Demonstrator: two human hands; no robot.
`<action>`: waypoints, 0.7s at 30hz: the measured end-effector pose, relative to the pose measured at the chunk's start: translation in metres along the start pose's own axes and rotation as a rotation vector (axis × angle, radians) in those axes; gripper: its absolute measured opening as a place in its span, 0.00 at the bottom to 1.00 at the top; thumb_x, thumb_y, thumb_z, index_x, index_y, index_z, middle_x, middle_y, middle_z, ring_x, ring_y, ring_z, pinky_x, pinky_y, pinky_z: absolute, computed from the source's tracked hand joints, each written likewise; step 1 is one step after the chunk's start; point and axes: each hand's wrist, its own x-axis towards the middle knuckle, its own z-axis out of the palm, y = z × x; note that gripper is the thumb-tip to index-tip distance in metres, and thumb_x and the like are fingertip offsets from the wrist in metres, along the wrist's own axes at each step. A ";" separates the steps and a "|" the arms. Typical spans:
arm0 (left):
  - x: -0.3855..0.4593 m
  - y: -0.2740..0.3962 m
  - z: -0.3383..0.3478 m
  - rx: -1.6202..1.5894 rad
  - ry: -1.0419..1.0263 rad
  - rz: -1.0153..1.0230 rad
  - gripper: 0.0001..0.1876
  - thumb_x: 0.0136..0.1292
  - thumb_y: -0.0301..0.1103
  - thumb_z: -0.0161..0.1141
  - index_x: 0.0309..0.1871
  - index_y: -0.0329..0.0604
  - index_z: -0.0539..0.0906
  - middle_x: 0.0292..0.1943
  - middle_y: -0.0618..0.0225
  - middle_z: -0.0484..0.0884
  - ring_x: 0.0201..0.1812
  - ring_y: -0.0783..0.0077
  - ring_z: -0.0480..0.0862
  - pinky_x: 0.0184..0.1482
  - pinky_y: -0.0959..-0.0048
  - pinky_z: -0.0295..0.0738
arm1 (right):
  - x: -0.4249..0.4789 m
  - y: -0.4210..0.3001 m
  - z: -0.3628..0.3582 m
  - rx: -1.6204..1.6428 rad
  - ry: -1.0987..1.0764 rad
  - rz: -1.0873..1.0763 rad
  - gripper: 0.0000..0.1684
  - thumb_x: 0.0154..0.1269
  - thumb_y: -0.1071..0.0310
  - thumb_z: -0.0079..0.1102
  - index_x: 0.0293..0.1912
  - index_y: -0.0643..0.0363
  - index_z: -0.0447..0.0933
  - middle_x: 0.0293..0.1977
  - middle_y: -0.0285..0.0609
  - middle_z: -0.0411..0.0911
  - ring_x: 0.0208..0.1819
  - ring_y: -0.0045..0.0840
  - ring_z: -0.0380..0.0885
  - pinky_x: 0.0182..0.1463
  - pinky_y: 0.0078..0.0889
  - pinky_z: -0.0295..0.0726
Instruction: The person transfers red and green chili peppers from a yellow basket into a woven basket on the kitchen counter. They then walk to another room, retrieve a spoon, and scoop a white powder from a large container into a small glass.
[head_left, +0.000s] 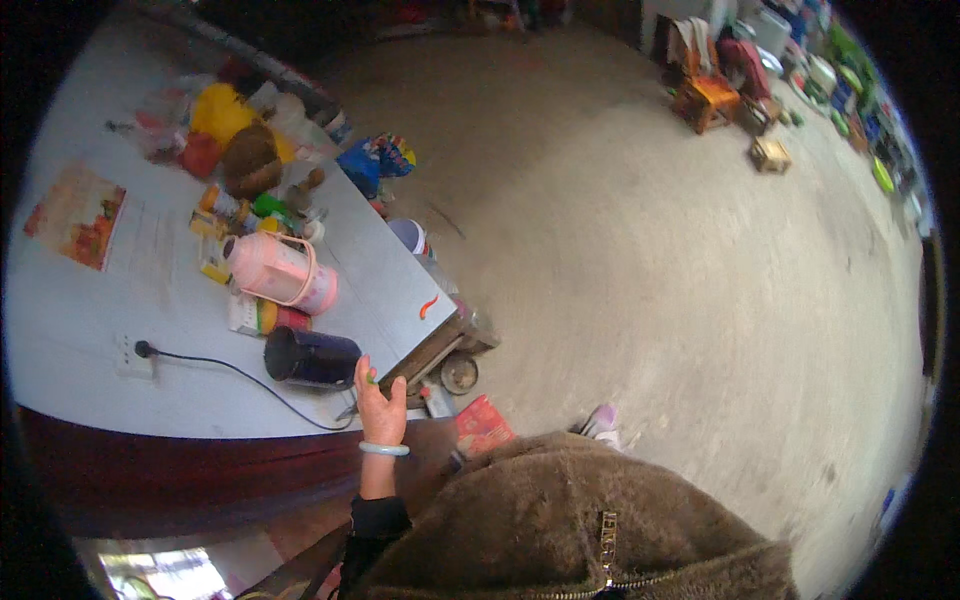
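My left hand (381, 411), with a pale bangle at the wrist, is raised near the table corner. Thumb and fingers are spread apart, and a small green spot shows by a finger; I cannot tell what it is. Just beyond the fingertips is a dark cylindrical container (319, 358); whether they touch is unclear. A pink thermos flask (281, 271) with a carrying handle stands past it, beside small boxes (244, 311). A red chili pepper (428, 307) lies near the corner of the light-coloured tabletop (375, 300). My right hand is out of view.
A black cord (240, 369) runs from a wall socket (133, 356) toward the table's near edge. Bags and jars crowd the far tabletop, including a yellow bag (221, 112). A bucket (409, 234) stands beside the table. Across the concrete floor are a wooden chair (705, 94) and a small stool (770, 155).
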 end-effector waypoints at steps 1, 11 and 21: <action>0.003 0.013 0.014 -0.051 0.003 -0.082 0.35 0.57 0.28 0.62 0.67 0.30 0.59 0.63 0.44 0.64 0.61 0.52 0.70 0.62 0.61 0.65 | 0.024 -0.004 -0.029 0.019 0.012 -0.040 0.17 0.62 0.61 0.53 0.24 0.63 0.79 0.18 0.50 0.77 0.21 0.37 0.78 0.21 0.38 0.72; 0.056 0.051 0.094 -0.039 0.057 -0.233 0.35 0.59 0.30 0.62 0.68 0.32 0.59 0.60 0.45 0.67 0.61 0.51 0.71 0.56 0.61 0.71 | 0.217 -0.237 -0.304 0.105 -0.045 -0.161 0.12 0.66 0.64 0.51 0.37 0.61 0.79 0.28 0.42 0.83 0.28 0.27 0.84 0.28 0.32 0.82; 0.198 0.037 0.160 -0.186 0.200 -0.422 0.34 0.59 0.28 0.62 0.68 0.33 0.60 0.59 0.47 0.71 0.57 0.58 0.75 0.49 0.68 0.76 | 0.332 -0.382 -0.382 -0.299 -0.261 -0.397 0.10 0.64 0.64 0.54 0.34 0.60 0.79 0.33 0.44 0.84 0.34 0.30 0.84 0.33 0.35 0.82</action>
